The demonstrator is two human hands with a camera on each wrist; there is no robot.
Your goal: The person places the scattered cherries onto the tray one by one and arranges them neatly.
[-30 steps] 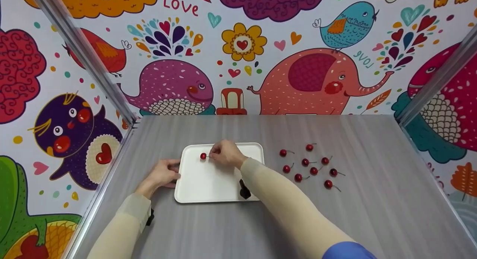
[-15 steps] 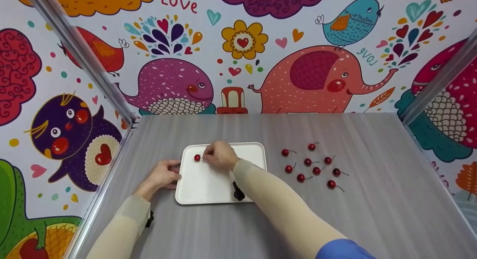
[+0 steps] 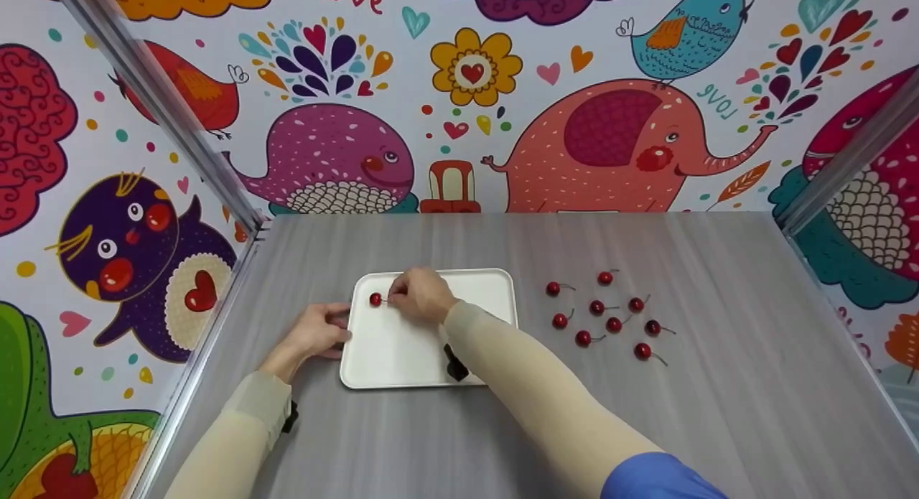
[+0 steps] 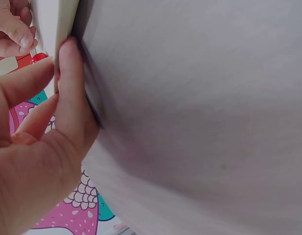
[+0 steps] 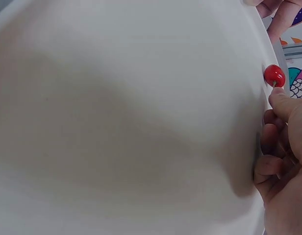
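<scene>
My right hand (image 3: 425, 295) pinches the thin stem of a red cherry (image 3: 375, 299) over the upper left part of a white rectangular tray (image 3: 402, 362). The right wrist view has the cherry (image 5: 274, 76) just beyond the thumb tip, close by the tray's rim. At the tray's left side, my left hand (image 3: 316, 332) holds the edge, its thumb and fingertips on the rim. A closer look comes from the left wrist view, where the fingers (image 4: 71, 93) lie against the tray's outer wall.
Several more stemmed cherries (image 3: 597, 307) lie scattered on the grey table (image 3: 725, 413) right of the tray. A patterned wall (image 3: 467, 126) with cartoon animals rises behind the table, and metal posts (image 3: 179, 118) stand at the corners.
The right hand has shifted a little left with the cherry, toward the tray's upper left corner. My left hand stays at the tray edge. The head view has tilted slightly.
</scene>
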